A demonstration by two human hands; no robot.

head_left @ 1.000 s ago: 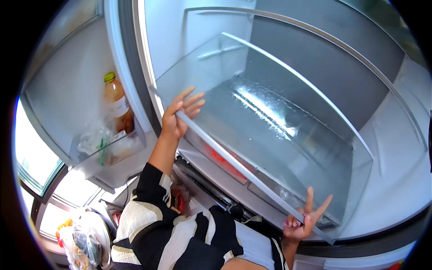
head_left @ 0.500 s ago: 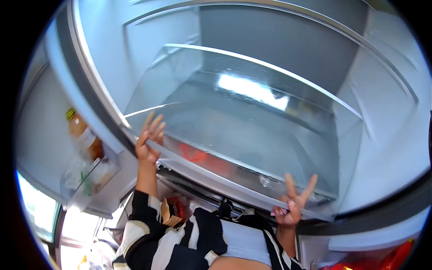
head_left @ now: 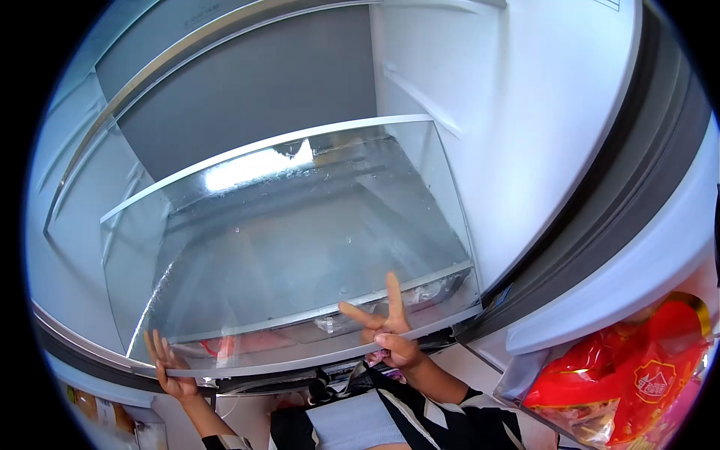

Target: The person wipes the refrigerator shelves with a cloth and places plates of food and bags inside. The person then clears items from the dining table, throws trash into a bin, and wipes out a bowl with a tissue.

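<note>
A tilted glass shelf [head_left: 285,217] with a pale rim sits inside a fridge. My left hand [head_left: 172,367] is at the shelf's front left corner, fingers apart and pointing up, the thumb side touching the front edge. Near the front right part of the same edge is my right hand [head_left: 394,330], its index and middle fingers spread in a V over the glass. Its thumb and other fingers are folded at the edge strip, against the shelf. Something red [head_left: 225,346] shows through the glass near the front.
At the right, a door bin holds a red printed package [head_left: 652,382]. The fridge's white side wall [head_left: 540,120] rises beside the shelf. A door compartment with a bottle-like item [head_left: 109,412] is at the lower left. Clear plastic [head_left: 330,322] shows below the glass.
The view has turned to the right, bringing the red package into fuller sight. The shelf now slants the other way in view. Both hands remain at its front edge.
</note>
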